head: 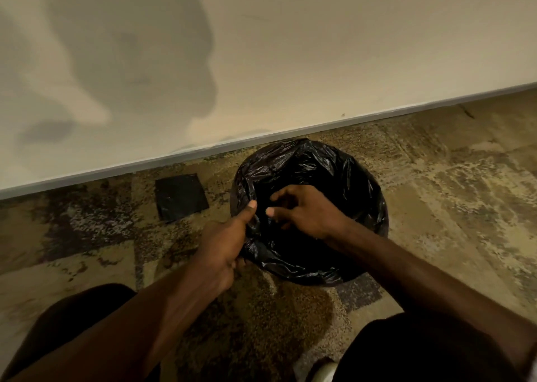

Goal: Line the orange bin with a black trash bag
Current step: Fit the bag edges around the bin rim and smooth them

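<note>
Crouching low, the person is bracketing the work with the left knee (72,323) and the right knee (406,352), both forearms reaching forward.

1. The left hand (223,242) is clamping the black trash bag (343,172) at the near-left rim, with the thumb pressing on the film from above and the fingers curling beneath.
2. The right hand (308,211) is working inside the bag's mouth. Its fingers are apart and loosely bent, and it is not visibly pinching any film.
3. The bag is draping over the whole rim, so the orange bin is entirely hidden beneath it (no orange is showing anywhere).

Recommended technique, as a judgement: the step in hand appears to be seating the liner. Anchor the rim with the left hand while the right is pushing the film down and outward against the inner wall, letting trapped air escape. Take up slack evenly, since a one-sided pull is likely to drag the far edge off the rim.

Surroundings: the bin is standing on the carpeted floor (436,192), close to the baseboard (116,172) and wall (319,62). A folded black square (181,197) is lying on the floor just left of the bin.
</note>
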Available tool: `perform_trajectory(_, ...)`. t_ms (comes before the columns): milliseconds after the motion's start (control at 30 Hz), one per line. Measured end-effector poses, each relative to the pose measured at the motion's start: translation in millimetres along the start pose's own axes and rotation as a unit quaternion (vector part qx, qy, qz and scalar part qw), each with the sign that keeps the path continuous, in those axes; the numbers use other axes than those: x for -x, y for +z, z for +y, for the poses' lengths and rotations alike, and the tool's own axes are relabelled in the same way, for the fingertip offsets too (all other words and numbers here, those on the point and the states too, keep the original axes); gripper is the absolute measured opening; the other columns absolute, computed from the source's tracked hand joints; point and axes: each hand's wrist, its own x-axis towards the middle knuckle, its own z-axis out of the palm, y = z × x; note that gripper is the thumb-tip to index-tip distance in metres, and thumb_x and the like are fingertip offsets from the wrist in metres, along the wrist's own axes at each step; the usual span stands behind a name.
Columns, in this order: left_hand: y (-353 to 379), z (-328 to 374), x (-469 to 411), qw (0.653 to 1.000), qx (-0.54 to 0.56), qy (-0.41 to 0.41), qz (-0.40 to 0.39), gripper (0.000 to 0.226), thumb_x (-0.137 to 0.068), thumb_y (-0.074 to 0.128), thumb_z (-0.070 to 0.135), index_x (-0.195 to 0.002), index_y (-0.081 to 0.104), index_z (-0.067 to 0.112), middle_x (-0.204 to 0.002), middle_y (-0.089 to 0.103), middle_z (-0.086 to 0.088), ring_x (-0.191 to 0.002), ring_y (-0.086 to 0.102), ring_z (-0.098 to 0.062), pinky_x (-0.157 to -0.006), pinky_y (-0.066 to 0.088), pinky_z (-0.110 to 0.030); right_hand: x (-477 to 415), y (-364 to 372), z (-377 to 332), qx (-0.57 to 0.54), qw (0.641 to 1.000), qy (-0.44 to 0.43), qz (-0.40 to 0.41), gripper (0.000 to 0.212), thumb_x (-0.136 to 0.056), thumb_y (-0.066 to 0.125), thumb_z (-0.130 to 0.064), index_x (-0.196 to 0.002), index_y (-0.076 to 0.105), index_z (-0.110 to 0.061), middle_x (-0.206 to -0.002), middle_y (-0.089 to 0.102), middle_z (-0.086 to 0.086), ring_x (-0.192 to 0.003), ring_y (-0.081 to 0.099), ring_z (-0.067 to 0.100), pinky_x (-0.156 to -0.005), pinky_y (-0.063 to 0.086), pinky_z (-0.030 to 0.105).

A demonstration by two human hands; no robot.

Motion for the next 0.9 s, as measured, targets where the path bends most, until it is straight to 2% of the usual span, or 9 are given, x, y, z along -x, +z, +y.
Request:
perform_trajectory(100, 0.5, -0.9, -2.2, 1.000, -0.006, 0.000, 0.025, 0.028, -0.090, 0.082, 0.038, -0.101, 0.079, 0.012, -0.094, 0.084, -0.015, -0.085, 0.080, -0.033, -0.072, 0.061, -0.052, -24.8, 18.8, 1.5, -0.036, 0.996, 0.053, -0.065, 0.042, -0.095, 0.076, -0.008, -0.134, 0.063, -0.001, -0.120, 0.072, 0.011, -0.081, 0.074, 0.021, -0.071, 0.066, 0.032)
perform_trajectory(200, 0.5, -4.1, -8.6, 0.999, -0.016, 0.003, 0.044, 0.022, -0.090, 0.080, 0.029, -0.094, 0.075, 0.008, -0.103, 0.081, -0.024, -0.080, 0.071, -0.035, -0.066, 0.050, -0.047, -40.2, 33.5, 12.6, -0.051, 0.991, 0.078, -0.099, 0.023, -0.095, 0.063, 0.011, -0.110, 0.066, -0.006, -0.094, 0.072, 0.005, -0.059, 0.072, 0.007, -0.052, 0.058, 0.019)
perform_trajectory(267, 0.4, -6.7, -13.5, 0.998, -0.027, 0.009, 0.052, 0.027, -0.088, 0.082, 0.032, -0.095, 0.075, 0.006, -0.094, 0.081, -0.021, -0.072, 0.069, -0.032, -0.059, 0.046, -0.037, -42.9, 46.0, 19.3, -0.039, 0.988, 0.095, -0.118, 0.033, -0.094, 0.052, 0.014, -0.091, 0.066, -0.016, -0.073, 0.070, -0.004, -0.050, 0.067, 0.001, -0.045, 0.050, 0.014)
perform_trajectory(400, -0.2, -11.7, -18.3, 0.997, -0.041, 0.020, 0.056, 0.027, -0.086, 0.083, 0.033, -0.095, 0.076, 0.009, -0.086, 0.078, -0.008, -0.065, 0.068, -0.026, -0.048, 0.041, -0.023, -42.8, 62.7, 31.4, -0.004, 0.986, 0.105, -0.129, 0.028, -0.098, 0.051, 0.006, -0.100, 0.068, -0.016, -0.086, 0.068, -0.004, -0.070, 0.064, 0.004, -0.049, 0.048, 0.008)
perform_trajectory(533, 1.1, -12.3, -17.4, 0.997, -0.042, 0.023, 0.053, 0.020, -0.089, 0.082, 0.029, -0.097, 0.076, 0.011, -0.088, 0.080, -0.006, -0.070, 0.073, -0.025, -0.042, 0.042, -0.018, -42.5, 58.7, 24.7, 0.012, 0.983, 0.134, -0.128, 0.031, -0.104, 0.050, -0.005, -0.129, 0.067, 0.002, -0.117, 0.069, 0.023, -0.104, 0.070, 0.038, -0.088, 0.061, 0.037)
perform_trajectory(600, 2.2, -11.0, -16.4, 0.997, -0.042, 0.024, 0.052, 0.019, -0.091, 0.081, 0.027, -0.098, 0.076, 0.010, -0.090, 0.081, -0.007, -0.071, 0.075, -0.024, -0.045, 0.046, -0.021, -42.5, 55.3, 12.0, 0.036, 0.986, 0.126, -0.107, 0.033, -0.104, 0.048, -0.004, -0.131, 0.065, 0.004, -0.113, 0.067, 0.020, -0.100, 0.066, 0.034, -0.083, 0.056, 0.039)
perform_trajectory(700, 2.0, -10.9, -16.1, 0.997, -0.059, 0.028, 0.050, 0.019, -0.093, 0.080, 0.026, -0.098, 0.075, 0.009, -0.089, 0.080, -0.009, -0.062, 0.069, -0.023, -0.038, 0.042, -0.019, -41.4, 38.7, -12.2, 0.159, 0.981, 0.059, -0.094, 0.020, -0.103, 0.047, -0.004, -0.107, 0.065, 0.001, -0.106, 0.062, 0.017, -0.093, 0.058, 0.027, -0.069, 0.046, 0.029)
perform_trajectory(833, 2.2, -10.5, -17.3, 0.996, -0.063, 0.034, 0.044, 0.016, -0.095, 0.078, 0.024, -0.101, 0.077, 0.010, -0.089, 0.080, -0.008, -0.074, 0.077, -0.027, -0.058, 0.067, -0.046, -15.4, 9.4, -25.2, 0.288, 0.946, -0.015, -0.148, 0.032, -0.108, 0.046, -0.020, -0.110, 0.068, 0.004, -0.114, 0.071, 0.021, -0.102, 0.067, 0.036, -0.089, 0.055, 0.043)
perform_trajectory(900, 1.6, -11.6, -17.8, 0.995, -0.076, 0.047, 0.047, 0.015, -0.096, 0.077, 0.025, -0.099, 0.076, 0.010, -0.076, 0.074, -0.005, -0.051, 0.067, -0.017, -0.037, 0.053, -0.028, 4.9, 0.4, -19.9, 0.319, 0.929, -0.031, -0.184, 0.036, -0.112, 0.042, -0.028, -0.110, 0.069, -0.004, -0.109, 0.071, 0.013, -0.099, 0.069, 0.025, -0.087, 0.054, 0.036)
